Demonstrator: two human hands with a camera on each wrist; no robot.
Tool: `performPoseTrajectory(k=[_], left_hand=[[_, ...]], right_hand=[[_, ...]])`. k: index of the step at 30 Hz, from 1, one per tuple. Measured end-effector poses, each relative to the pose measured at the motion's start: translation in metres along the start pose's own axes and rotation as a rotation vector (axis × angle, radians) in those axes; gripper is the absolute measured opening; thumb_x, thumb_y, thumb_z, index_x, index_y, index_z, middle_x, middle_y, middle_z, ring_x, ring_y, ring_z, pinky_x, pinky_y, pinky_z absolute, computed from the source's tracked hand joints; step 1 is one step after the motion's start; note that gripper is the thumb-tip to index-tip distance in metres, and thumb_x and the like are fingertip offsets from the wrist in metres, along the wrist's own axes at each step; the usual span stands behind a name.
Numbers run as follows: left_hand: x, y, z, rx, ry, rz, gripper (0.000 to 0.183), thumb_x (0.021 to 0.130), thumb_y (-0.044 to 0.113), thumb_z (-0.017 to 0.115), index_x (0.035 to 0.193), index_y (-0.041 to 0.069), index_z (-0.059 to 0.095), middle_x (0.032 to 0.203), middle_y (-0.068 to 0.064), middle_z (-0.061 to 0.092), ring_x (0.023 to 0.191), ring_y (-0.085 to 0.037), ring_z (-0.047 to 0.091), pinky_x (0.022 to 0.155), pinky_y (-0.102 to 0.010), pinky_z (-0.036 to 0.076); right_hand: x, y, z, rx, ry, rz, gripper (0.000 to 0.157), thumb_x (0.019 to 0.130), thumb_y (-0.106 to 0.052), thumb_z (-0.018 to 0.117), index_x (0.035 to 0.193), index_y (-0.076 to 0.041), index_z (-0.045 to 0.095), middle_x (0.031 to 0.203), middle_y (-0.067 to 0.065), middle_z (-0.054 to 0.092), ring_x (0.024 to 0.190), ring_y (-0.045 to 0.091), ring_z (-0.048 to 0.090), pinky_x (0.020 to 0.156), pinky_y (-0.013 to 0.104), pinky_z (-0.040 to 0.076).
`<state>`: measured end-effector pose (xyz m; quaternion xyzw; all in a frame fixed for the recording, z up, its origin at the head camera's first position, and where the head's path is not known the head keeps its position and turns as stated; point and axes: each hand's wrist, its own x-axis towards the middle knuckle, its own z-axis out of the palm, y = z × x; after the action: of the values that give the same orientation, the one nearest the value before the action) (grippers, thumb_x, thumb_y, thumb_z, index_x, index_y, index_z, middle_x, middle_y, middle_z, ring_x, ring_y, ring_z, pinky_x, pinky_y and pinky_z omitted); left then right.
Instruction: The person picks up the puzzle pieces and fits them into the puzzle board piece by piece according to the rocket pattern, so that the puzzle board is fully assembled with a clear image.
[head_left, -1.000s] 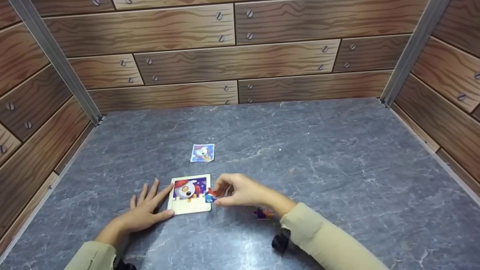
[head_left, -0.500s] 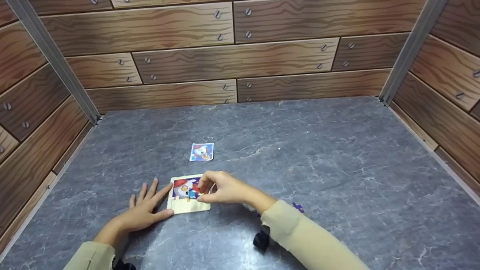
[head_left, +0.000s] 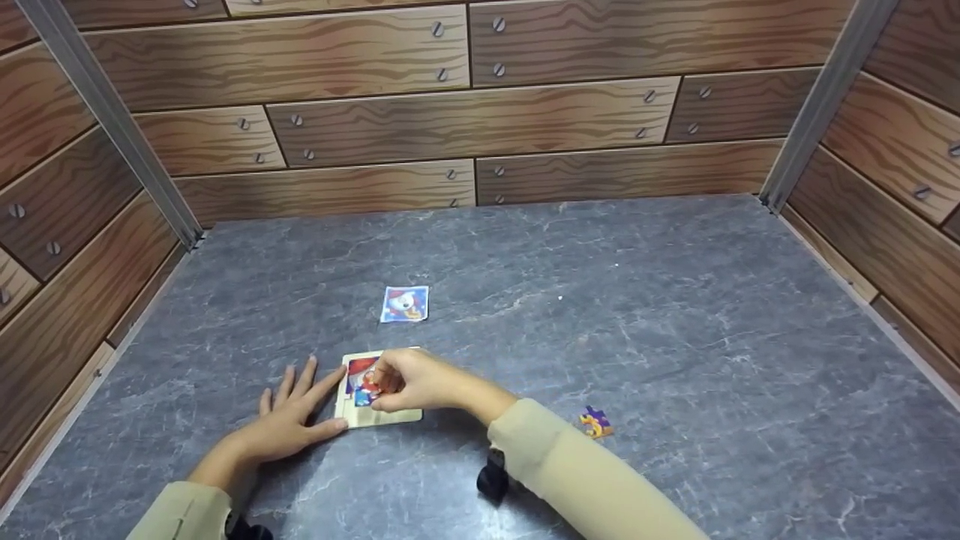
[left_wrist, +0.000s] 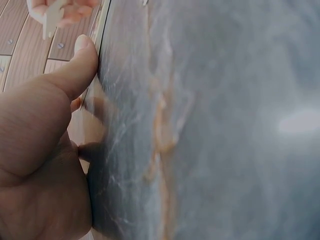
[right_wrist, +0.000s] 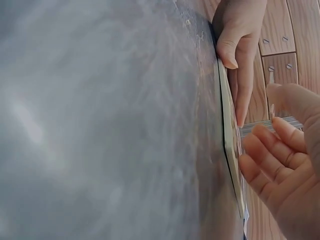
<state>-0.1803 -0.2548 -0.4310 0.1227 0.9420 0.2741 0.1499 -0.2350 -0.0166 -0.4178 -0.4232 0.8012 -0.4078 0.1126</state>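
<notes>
A pale puzzle tray (head_left: 405, 416) lies on the table, part of a cartoon picture filling its upper area and bare board showing along its lower side. My left hand (head_left: 281, 427) rests spread beside it, thumb and index finger touching the tray's left edge. Above the tray, my right hand (head_left: 412, 381) pinches a blue and red puzzle piece (head_left: 363, 396) between thumb and fingers. That piece (left_wrist: 52, 19) looks tilted and raised off the tray in the left wrist view. The right hand hides much of the picture.
A small printed picture card (head_left: 405, 304) lies beyond the tray. One loose purple and orange puzzle piece (head_left: 596, 422) sits on the table right of the tray, near the right sleeve. Wood-patterned walls (head_left: 480, 112) enclose the table at the back and sides.
My right hand has carried the puzzle piece leftward from the tray's right edge to over its left part. The loose piece by the right sleeve has come into view. My left hand stays put.
</notes>
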Motion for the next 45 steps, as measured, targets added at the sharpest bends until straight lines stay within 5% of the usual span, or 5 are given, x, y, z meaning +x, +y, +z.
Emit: performPoseTrajectory(k=[15,22,30,45], left_hand=[[0.000,-0.003,0.000,-0.018,-0.004,0.018,0.079,0.087,0.054,0.056,0.150,0.024,0.019,0.152,-0.021,-0.011,0.133,-0.046,-0.020,0.094,-0.069,-0.015],[0.000,-0.003,0.000,-0.006,0.005,0.018,0.079,0.086,0.054,0.056,0.150,0.024,0.020,0.152,-0.021,-0.010,0.133,-0.046,-0.019,0.094,-0.070,-0.014],[-0.001,-0.001,0.001,-0.002,0.019,0.035,0.079,0.087,0.055,0.055,0.150,0.024,0.020,0.152,-0.022,-0.009,0.133,-0.046,-0.018,0.094,-0.070,-0.014],[-0.001,-0.001,0.000,-0.002,0.011,0.033,0.078,0.088,0.054,0.054,0.150,0.024,0.019,0.152,-0.022,-0.009,0.133,-0.046,-0.018,0.094,-0.069,-0.014]], right_hand=[[0.015,-0.002,0.015,-0.328,-0.080,-0.005,0.020,0.074,-0.018,0.074,0.082,-0.008,0.058,0.079,-0.007,0.047,0.073,0.004,0.042,0.065,0.012,0.037],[0.017,-0.004,0.018,-0.360,-0.070,0.006,0.020,0.073,-0.021,0.075,0.085,-0.009,0.062,0.082,-0.006,0.051,0.077,0.005,0.046,0.069,0.012,0.038],[0.015,-0.007,0.017,-0.385,-0.081,0.021,0.039,0.076,-0.028,0.077,0.111,-0.017,0.065,0.092,-0.002,0.054,0.080,0.006,0.047,0.071,0.018,0.039],[0.018,-0.008,0.020,-0.419,-0.048,0.017,0.032,0.074,-0.031,0.078,0.102,-0.017,0.071,0.086,-0.004,0.054,0.076,0.006,0.046,0.066,0.018,0.038]])
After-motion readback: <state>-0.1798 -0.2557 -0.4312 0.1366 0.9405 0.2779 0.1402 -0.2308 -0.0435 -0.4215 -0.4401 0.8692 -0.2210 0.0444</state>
